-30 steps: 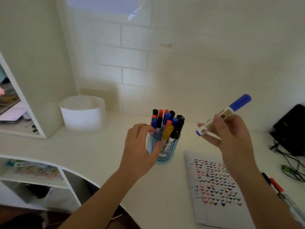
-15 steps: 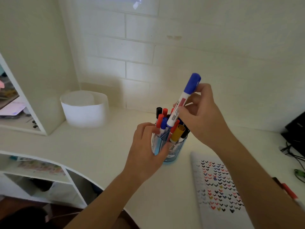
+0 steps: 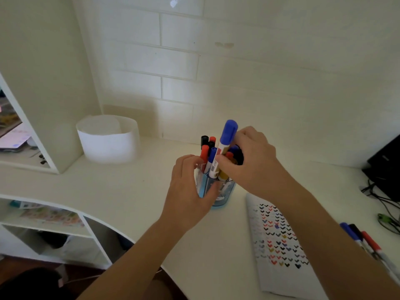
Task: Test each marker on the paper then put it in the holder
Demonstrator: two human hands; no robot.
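Nearest, on the white desk (image 3: 129,191), the paper (image 3: 279,241) lies to the right, covered in rows of small coloured tick marks, its right edge hidden by the right forearm. Just beyond that arm, three loose markers (image 3: 365,241) lie side by side near the desk's edge. Farther in, the left hand (image 3: 188,191) wraps its fingers and thumb round the near side of the clear blue holder (image 3: 225,192), covering much of its wall. The right hand (image 3: 253,163) pinches the blue-capped marker (image 3: 227,137), whose lower end sits inside the holder among the other markers (image 3: 204,151), cap tilted up above them; this hand hides the holder's right rim. Behind, a white round tub (image 3: 108,139) stands to the left, a black device with cables (image 3: 385,169) to the right, both before the brick wall (image 3: 259,72).
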